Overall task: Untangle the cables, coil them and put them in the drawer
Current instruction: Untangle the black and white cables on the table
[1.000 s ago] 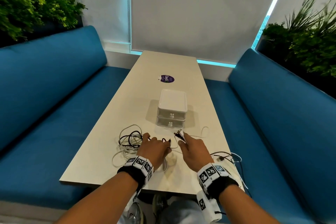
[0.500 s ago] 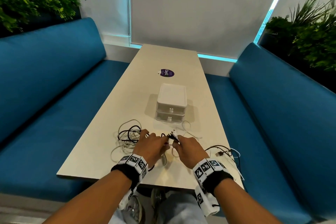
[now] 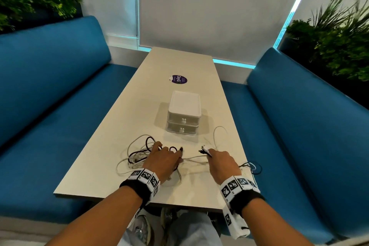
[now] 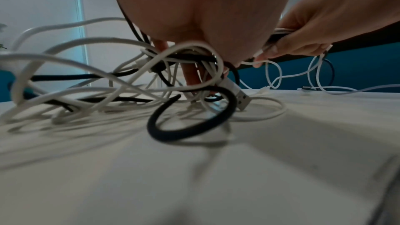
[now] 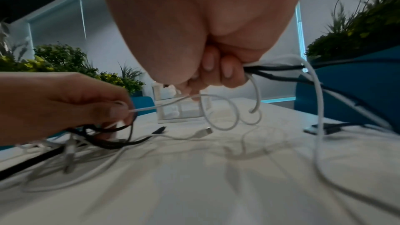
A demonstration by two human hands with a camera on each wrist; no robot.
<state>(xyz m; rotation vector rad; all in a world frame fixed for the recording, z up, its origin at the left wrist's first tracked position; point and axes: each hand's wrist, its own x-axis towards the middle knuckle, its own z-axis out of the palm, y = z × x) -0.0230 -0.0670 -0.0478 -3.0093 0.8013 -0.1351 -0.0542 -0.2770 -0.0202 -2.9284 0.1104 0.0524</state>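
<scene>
While the left hand point(image 3: 162, 163) pinches a thin white cable point(image 3: 194, 158) above the tangle of black and white cables point(image 3: 139, 153), the right hand point(image 3: 222, 163) is curled round a bundle of black and white cable ends point(image 5: 279, 68); the thin cable runs between the two hands. A two-drawer white box point(image 3: 183, 114) stands just beyond on the table point(image 3: 111, 136), both drawers closed. Farther off lies one purple sticker point(image 3: 178, 79) reading "ClayG". Two blue benches flank the table
</scene>
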